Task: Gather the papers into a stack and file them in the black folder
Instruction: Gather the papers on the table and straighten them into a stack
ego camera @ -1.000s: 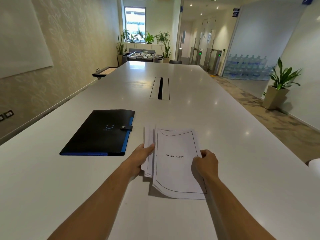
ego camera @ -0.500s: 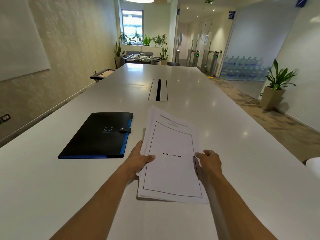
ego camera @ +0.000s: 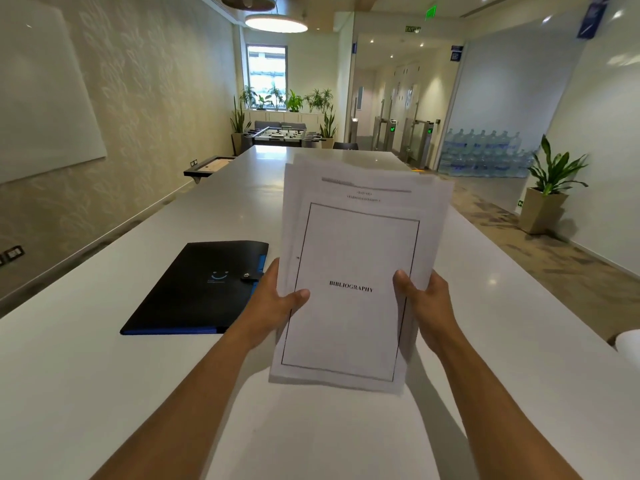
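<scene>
A stack of white papers (ego camera: 353, 244) is held up off the table, nearly upright, with a bordered top sheet that reads BIBLIOGRAPHY. The sheets behind stick out unevenly at the top and sides. My left hand (ego camera: 275, 301) grips the stack's left edge, thumb on the front. On the right edge, my right hand (ego camera: 424, 303) grips it the same way. The black folder (ego camera: 194, 289) lies flat on the white table (ego camera: 104, 375) to the left of the stack, closed with a snap tab, blue edges showing.
The long white table runs ahead, with a whiteboard wall on the left. A white object (ego camera: 628, 344) sits at the table's right edge. A potted plant (ego camera: 550, 188) and stacked water bottles (ego camera: 485, 154) stand on the floor to the right.
The papers went from lying on the table to being lifted and tilted up towards me, with both hands now gripping their sides. The folder has not moved.
</scene>
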A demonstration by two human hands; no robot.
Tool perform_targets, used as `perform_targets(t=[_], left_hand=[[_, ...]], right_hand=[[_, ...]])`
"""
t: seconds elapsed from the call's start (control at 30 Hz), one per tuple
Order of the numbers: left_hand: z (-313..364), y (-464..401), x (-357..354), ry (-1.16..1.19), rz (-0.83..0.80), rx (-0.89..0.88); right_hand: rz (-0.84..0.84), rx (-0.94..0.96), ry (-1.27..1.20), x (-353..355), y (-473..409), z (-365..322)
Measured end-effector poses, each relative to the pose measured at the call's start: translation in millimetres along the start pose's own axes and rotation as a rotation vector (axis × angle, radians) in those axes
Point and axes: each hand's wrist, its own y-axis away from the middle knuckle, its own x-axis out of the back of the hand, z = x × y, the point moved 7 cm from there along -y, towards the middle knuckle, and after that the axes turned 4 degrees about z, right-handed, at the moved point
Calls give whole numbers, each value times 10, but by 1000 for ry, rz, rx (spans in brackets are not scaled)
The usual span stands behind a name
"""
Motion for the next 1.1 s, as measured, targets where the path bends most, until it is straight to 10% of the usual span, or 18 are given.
perform_targets(t=[1.1], left_hand=[[325,71,-158,147,336,-89]], right_hand=[[102,97,-12,-161,138,-69]])
